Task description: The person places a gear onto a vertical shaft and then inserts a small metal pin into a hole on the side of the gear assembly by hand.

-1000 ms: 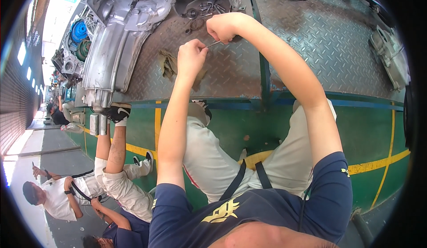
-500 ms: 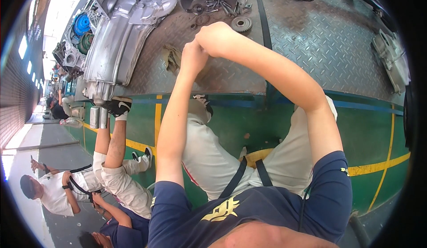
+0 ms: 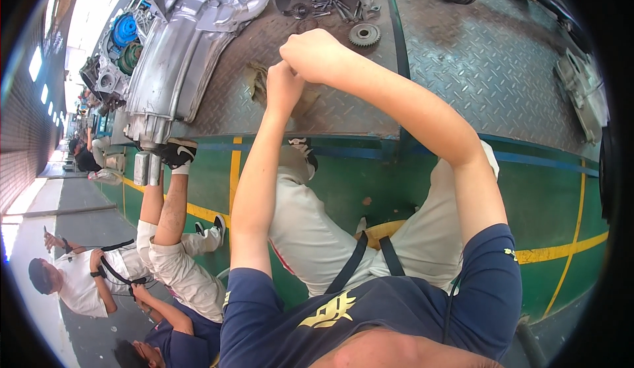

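The big metal housing (image 3: 178, 57) lies on the steel tabletop (image 3: 475, 71), likely heavy and rigid, best gripped by its flanged edge. A small gear (image 3: 364, 34) lies nearby. The right hand (image 3: 314, 54) and left hand (image 3: 284, 87) are clenched together (whatever they hold is hidden).

Rough, matt metal tread-plate surface (image 3: 489, 84); dull cast-metal gearbox housing (image 3: 172, 71); toothed steel gear (image 3: 364, 35); crumpled cloth rag (image 3: 259, 80).
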### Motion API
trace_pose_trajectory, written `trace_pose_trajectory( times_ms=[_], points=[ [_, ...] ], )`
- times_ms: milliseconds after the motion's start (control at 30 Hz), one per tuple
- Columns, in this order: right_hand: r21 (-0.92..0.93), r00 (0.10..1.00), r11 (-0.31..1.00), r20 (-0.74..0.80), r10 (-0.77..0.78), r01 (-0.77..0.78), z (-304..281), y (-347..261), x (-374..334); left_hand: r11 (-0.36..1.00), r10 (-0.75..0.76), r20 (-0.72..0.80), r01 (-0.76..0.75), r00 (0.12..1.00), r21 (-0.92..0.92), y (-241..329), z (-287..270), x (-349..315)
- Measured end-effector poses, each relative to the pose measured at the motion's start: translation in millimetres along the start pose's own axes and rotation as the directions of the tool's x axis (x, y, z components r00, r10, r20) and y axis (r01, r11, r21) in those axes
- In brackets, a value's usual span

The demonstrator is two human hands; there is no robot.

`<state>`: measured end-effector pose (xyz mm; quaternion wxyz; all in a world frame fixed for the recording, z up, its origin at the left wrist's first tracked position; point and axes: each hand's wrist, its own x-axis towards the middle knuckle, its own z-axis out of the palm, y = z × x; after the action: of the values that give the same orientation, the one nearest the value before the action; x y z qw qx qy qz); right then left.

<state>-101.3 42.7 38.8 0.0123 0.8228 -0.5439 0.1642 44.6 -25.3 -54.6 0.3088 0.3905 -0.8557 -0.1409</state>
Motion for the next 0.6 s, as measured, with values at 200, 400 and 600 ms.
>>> trace_pose_trajectory(
  times_ms=[200,400,600],
  points=[
    [0.042,0.983,0.999,-0.181,-0.001,0.009,20,1,15,0.983,0.142,-0.084,-0.150,0.986,-0.107,5,10,6],
    [0.095,0.994,0.992,-0.063,0.085,-0.079,10,11,21,0.964,-0.060,0.066,0.075,0.996,-0.256,8,0,4],
    [0.133,0.971,0.980,-0.165,0.172,-0.151,22,21,30,0.933,-0.168,0.186,0.217,0.968,-0.287,4,2,0]
  ],
)
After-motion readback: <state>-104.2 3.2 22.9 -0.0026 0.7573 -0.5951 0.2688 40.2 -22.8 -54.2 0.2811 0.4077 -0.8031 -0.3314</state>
